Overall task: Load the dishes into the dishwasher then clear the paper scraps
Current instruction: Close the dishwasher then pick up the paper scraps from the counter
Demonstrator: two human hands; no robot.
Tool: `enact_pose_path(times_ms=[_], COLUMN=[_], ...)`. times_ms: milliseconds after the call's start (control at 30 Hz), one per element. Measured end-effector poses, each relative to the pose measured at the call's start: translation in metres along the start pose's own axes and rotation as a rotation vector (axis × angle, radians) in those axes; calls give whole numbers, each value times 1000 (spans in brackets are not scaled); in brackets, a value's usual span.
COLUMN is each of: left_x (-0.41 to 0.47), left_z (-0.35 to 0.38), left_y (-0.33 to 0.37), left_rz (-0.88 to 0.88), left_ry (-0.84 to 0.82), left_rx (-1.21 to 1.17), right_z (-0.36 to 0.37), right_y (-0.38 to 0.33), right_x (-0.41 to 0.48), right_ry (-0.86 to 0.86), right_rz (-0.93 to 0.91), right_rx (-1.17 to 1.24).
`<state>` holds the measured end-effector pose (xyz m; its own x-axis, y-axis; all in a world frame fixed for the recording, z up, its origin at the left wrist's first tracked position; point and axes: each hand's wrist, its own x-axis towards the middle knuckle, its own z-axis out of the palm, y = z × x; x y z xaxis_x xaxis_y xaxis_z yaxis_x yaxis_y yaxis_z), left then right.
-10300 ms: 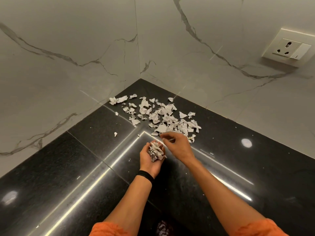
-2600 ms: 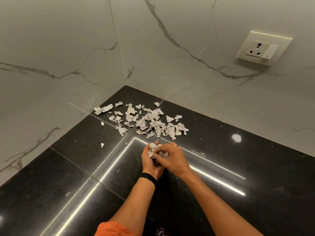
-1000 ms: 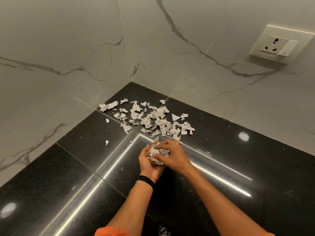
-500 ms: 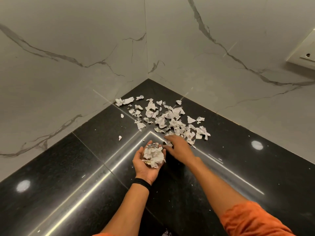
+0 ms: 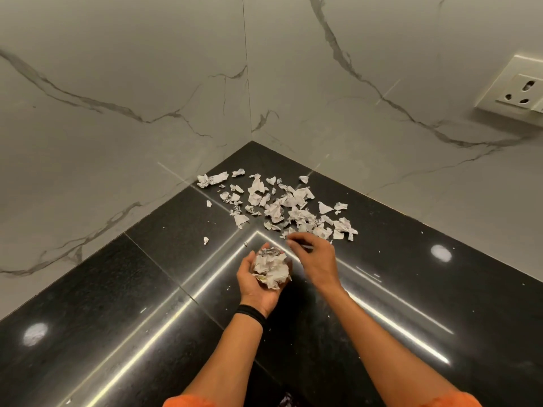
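Note:
Several torn white paper scraps (image 5: 282, 205) lie scattered in the corner of the black polished countertop (image 5: 123, 304). My left hand (image 5: 257, 284), palm up with a black band at the wrist, cups a crumpled wad of gathered scraps (image 5: 270, 267). My right hand (image 5: 316, 258) hovers just right of the wad, fingers reaching toward the near edge of the scattered pile; I cannot tell whether its fingertips pinch a scrap. Two stray scraps (image 5: 206, 240) lie apart on the left.
White marble walls (image 5: 123, 92) meet at the corner behind the scraps. A cream wall socket (image 5: 517, 92) sits on the right wall. Bright light reflections streak the glossy countertop.
My right hand has left the wad in my left palm and moved toward the scattered scraps. The wad in my left hand has grown since ten seconds ago.

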<state>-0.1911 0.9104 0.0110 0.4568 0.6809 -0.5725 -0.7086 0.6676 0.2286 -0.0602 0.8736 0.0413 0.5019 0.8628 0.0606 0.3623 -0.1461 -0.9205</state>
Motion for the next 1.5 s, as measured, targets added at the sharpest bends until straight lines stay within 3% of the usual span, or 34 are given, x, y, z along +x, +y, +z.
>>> enact_pose_path(times_ms=[100,200,367,567,667,800,933,1100,1167,1400,1500], left_x=[-2,-4,-17,-34,-46,-57,-60,-55,-50,-40,-43], left_z=[2,-1,-5,-29,-40,-53,-57,-49,-43,-21,-12], left_y=[-8,-8,3,24,37,48,55,50,44,22,17], left_rz=[-32,-30,6,123,169,210,235,227,213,121,115], left_ry=[-26,-47,-57,-16,14,62,75,45,44,5,-37], left_rx=[19,42,-16,-163,-208,-211,-206,-166,-146,-86,-75], right_z=[5,14,14,31,48,72,78,61,57,51,44], right_y=[-30,-34,-33,-2,14,34,40,10,-11,-47,-44], right_x=[-10,-22,-19,1,-2,-6,-7,-18,-19,-23,-33], right_ry=[-128,-237,-60,-99,-260,-433,-396,-195,-192,-307,-185], right_rz=[-74,-136,-2,32,21,-199,-320,-72,-64,-207,-58], right_rx=[104,6,274,57,-126,-506,-670,-211,-71,-76,173])
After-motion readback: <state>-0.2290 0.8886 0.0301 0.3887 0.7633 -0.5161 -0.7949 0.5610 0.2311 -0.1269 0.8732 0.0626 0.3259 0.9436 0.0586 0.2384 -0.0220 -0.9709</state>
